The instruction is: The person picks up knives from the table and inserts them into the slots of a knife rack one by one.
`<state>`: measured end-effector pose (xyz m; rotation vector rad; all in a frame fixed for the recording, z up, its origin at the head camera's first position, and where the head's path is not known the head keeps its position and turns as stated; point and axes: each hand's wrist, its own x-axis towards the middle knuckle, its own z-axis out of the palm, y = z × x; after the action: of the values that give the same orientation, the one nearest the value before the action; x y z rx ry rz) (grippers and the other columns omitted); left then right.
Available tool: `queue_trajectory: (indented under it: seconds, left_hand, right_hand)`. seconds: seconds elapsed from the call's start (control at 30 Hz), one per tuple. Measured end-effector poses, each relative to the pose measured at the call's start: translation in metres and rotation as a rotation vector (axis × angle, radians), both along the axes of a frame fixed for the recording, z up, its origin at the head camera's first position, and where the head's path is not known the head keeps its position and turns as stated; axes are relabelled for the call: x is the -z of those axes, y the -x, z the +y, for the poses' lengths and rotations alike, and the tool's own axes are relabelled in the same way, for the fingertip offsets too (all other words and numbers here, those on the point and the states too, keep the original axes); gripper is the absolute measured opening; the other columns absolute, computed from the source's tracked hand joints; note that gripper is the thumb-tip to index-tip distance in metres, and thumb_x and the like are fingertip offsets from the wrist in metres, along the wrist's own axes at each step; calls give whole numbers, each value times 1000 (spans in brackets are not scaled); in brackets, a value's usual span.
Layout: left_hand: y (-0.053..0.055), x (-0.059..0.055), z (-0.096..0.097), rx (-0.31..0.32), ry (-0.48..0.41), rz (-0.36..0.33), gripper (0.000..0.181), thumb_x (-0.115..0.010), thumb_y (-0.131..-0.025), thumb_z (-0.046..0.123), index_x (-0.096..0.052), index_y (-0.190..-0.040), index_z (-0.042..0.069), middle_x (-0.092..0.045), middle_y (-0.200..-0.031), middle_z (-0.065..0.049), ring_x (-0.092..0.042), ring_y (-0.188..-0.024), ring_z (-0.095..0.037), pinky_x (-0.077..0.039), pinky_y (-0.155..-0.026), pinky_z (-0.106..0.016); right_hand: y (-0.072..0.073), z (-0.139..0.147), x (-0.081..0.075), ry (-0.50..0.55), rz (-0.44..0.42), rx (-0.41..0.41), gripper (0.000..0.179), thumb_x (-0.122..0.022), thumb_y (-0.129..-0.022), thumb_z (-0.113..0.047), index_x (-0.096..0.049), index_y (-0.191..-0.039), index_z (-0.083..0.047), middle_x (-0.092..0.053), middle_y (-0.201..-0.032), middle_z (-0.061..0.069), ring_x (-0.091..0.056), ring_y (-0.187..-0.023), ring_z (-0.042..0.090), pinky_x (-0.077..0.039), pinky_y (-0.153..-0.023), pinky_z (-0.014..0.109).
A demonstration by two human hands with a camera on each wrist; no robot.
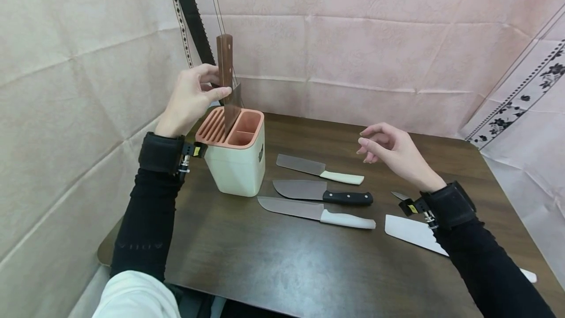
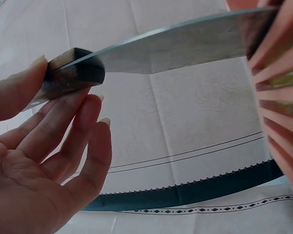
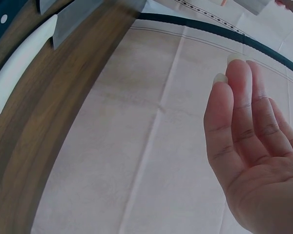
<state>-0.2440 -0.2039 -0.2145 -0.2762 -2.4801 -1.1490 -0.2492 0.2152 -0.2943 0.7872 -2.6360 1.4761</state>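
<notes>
My left hand [image 1: 190,97] pinches the brown wooden handle of a knife [image 1: 224,60] between thumb and fingers. The knife stands upright, its blade tip in a slot of the knife block [image 1: 234,171], which is cream with an orange slotted top. In the left wrist view the blade [image 2: 185,46] runs from the handle to the orange slats [image 2: 278,78]. To the right, my right hand [image 1: 388,153] hovers over the table with relaxed fingers and holds nothing. Its nearest thing is a small knife with a white handle [image 1: 342,177].
A black-handled knife [image 1: 348,198] and a white-handled knife [image 1: 348,219] lie parallel in mid-table. Below the right forearm lies a wide white-bladed knife [image 1: 415,232], partly hidden, with a small blade tip [image 1: 399,195] nearby. Pale cloth walls [image 1: 353,63] enclose the wooden table [image 1: 265,269].
</notes>
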Motion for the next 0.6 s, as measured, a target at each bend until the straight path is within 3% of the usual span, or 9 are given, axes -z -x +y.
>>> queue_trajectory:
  seconds: [0.17,0.37,0.6]
  left_hand:
    - [-1,8,-5,3,20,-40,35,-66,-91,15,-59,-124,6,-67,-110,-17,-61,-93,-24,-45,-83,-30]
    - [-2,18,-11,10,16,-99,43,-67,-91,16,-55,-129,2,-64,-120,-21,-60,-105,-32,-46,-95,-44]
    - [-1,28,-11,41,20,-133,37,-67,-90,14,-57,-124,2,-66,-117,-20,-62,-107,-30,-47,-95,-43]
  right_hand:
    - [-1,5,2,-10,2,3,29,-57,-98,-23,-55,-120,-4,-73,-89,-6,-68,-72,16,-57,-71,29]
    - [0,16,7,-32,25,35,25,-57,-97,-22,-58,-118,-7,-73,-85,-8,-67,-69,14,-56,-68,27]
    - [-3,37,18,-90,35,99,24,-56,-98,-22,-61,-117,-7,-70,-83,-13,-66,-69,10,-53,-65,20]
